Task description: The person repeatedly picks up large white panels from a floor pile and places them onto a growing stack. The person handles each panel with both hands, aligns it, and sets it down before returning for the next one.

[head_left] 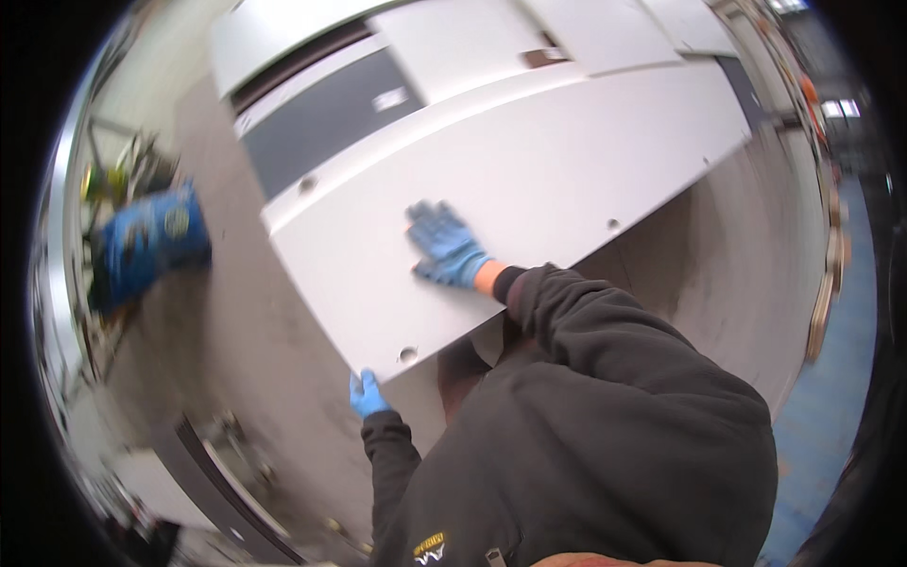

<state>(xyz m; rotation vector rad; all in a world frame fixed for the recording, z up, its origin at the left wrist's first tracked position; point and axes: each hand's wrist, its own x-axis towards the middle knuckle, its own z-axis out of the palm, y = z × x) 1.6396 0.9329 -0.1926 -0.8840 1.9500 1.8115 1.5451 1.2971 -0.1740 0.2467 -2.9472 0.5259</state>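
A long white panel (567,170) with round holes near its edges lies in front of me, on top of other boards. My right hand (448,248), in a blue glove with darker fingers, rests flat on its upper face with the fingers spread. Down at the panel's near left corner, my left hand (368,394), also gloved in blue, grips the corner. Part of that hand's fingers is hidden by the panel edge.
Beyond the panel lie a dark grey board (331,118) with a white label and several more white panels (463,42). A blue sack (156,241) stands on the floor at the left. Dark brown strips (213,482) lie at the lower left. Blue flooring (841,378) runs along the right.
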